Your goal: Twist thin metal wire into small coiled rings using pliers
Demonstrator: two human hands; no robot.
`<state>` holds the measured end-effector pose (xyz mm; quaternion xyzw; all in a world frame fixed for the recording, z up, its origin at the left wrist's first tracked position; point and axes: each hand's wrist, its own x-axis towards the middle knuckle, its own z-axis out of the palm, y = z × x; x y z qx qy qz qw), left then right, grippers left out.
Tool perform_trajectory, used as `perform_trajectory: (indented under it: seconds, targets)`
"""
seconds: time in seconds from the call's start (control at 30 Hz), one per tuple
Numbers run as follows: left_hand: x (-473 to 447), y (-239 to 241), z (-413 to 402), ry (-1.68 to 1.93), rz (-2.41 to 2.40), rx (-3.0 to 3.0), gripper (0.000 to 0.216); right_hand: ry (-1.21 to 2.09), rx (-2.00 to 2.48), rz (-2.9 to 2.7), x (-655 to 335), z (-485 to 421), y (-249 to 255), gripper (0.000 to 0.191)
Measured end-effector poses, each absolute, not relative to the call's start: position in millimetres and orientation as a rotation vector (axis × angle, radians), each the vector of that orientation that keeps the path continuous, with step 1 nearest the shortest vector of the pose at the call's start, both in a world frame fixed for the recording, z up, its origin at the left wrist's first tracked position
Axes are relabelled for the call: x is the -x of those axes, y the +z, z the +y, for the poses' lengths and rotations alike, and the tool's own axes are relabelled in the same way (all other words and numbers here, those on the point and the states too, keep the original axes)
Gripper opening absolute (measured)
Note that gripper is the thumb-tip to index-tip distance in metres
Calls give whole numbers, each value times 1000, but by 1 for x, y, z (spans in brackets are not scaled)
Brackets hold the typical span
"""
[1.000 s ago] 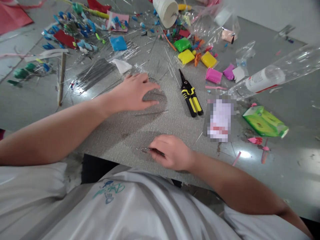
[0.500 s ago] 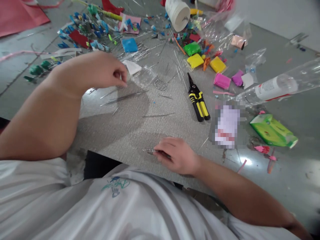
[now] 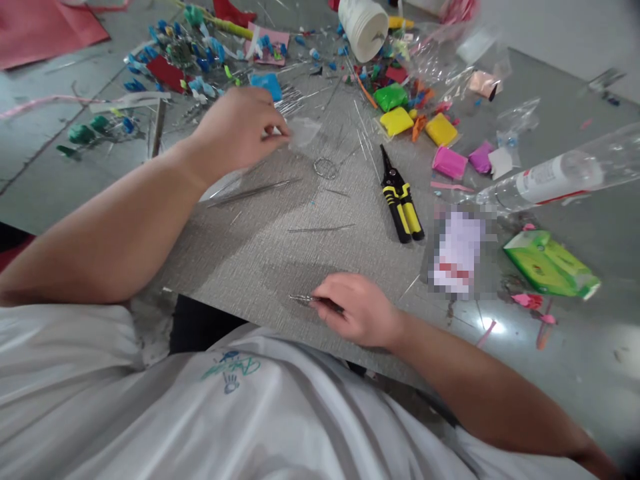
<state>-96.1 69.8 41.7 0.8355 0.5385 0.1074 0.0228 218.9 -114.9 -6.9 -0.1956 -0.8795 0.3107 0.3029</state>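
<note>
My right hand (image 3: 355, 310) rests near the table's front edge, fingers closed on a piece of twisted silver wire (image 3: 300, 298) whose end sticks out to the left. Farther up and left, my left hand (image 3: 245, 127) has its thumb and fingers pinched together beside a small clear plastic bag (image 3: 306, 133). Whether anything is between these fingertips is hidden. Between the hands lie a ring of wire (image 3: 326, 168), a few long thin wires (image 3: 260, 192) and a shorter wire strand (image 3: 321, 229). Black and yellow pliers (image 3: 401, 200) lie to the right.
Blue, green, yellow and pink clay packs (image 3: 397, 121) are spread across the back. A white tub (image 3: 364, 30) lies on its side there. On the right are a clear plastic bottle (image 3: 560, 177), a blurred phone-like object (image 3: 456, 253) and a green tissue pack (image 3: 550, 263).
My left hand has moved away from me and slightly right, covering the white packet's former spot. My right hand stays in place with the twisted wire.
</note>
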Motion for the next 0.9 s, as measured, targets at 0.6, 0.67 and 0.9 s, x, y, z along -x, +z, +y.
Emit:
perform_trajectory:
  seconds: [0.6,0.67,0.9]
  targets:
    - [54,50,15,-77,1230,-2595,61,843,556,-2344,-220,-117,-6,18]
    - [50,44,13,-148,1234,-2631,61,866,567,-2349,-221,-117,-7,18]
    - [72,36,27,-70,1099,-2622,71,924,570,-2372,-221,-116,-5,18]
